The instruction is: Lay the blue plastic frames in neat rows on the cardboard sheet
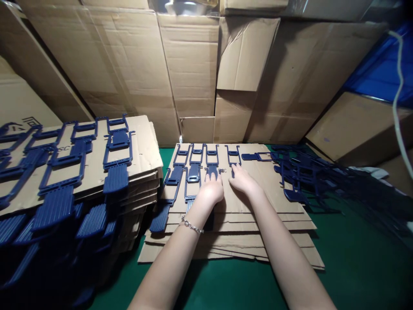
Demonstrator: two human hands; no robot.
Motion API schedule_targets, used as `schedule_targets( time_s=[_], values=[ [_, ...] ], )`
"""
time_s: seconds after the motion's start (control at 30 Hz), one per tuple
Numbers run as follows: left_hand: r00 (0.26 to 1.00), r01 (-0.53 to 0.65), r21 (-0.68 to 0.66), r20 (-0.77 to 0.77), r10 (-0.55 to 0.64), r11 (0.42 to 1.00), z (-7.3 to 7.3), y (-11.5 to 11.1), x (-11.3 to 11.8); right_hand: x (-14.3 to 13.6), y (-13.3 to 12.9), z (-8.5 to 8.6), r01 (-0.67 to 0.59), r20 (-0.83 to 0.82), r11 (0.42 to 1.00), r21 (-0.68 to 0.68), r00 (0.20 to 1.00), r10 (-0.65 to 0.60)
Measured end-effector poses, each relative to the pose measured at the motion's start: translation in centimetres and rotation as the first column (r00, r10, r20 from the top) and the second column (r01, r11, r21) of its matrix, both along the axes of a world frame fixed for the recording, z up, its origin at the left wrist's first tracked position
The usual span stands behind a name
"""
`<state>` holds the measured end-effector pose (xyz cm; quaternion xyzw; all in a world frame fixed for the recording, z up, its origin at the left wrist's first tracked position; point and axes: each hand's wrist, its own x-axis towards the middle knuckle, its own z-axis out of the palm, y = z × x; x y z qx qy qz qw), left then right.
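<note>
Both my hands rest on the top sheet of a cardboard stack (pixel 267 202) in front of me. My left hand (pixel 211 187) presses on a dark blue plastic hanger-like part (pixel 212 160) in a row of several such parts (pixel 189 165) laid side by side on the sheet. My right hand (pixel 241 178) touches the lower end of another blue part (pixel 232 155) at the end of that row. Whether either hand grips its part is hidden by the fingers. A bracelet (pixel 192 225) sits on my left wrist.
A taller cardboard stack (pixel 145 150) on the left carries rows of the same blue parts (pixel 112 161). A loose heap of blue parts (pixel 309 176) lies to the right on the green table (pixel 355 267). Flattened cardboard boxes (pixel 190 73) wall the back.
</note>
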<state>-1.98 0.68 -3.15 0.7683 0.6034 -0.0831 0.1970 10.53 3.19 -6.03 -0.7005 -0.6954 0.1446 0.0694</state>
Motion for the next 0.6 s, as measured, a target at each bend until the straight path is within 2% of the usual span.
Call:
schedule_targets(
  time_s=[0.17, 0.4, 0.5, 0.6],
  values=[
    [1.0, 0.006, 0.006, 0.003, -0.006, 1.0, -0.3, 0.2, 0.0, 0.0, 0.5, -0.6, 0.063, 0.044, 0.992, 0.107, 0.997, -0.068],
    [1.0, 0.006, 0.008, 0.006, -0.006, 1.0, -0.4, 0.2, 0.0, -0.3, 1.6, -2.3, -0.023, -0.03, 0.986, 0.162, 0.999, 0.029],
    [1.0, 0.009, 0.001, -0.007, -0.009, 1.0, -0.2, 0.1, 0.0, -0.3, 1.4, -2.1, -0.045, -0.051, 0.988, 0.146, 0.997, 0.053],
    [1.0, 0.009, -0.001, -0.019, -0.009, 1.0, 0.0, 0.1, 0.1, -0.1, 0.9, -1.1, -0.077, -0.085, 0.991, 0.113, 0.993, 0.087]
  ],
)
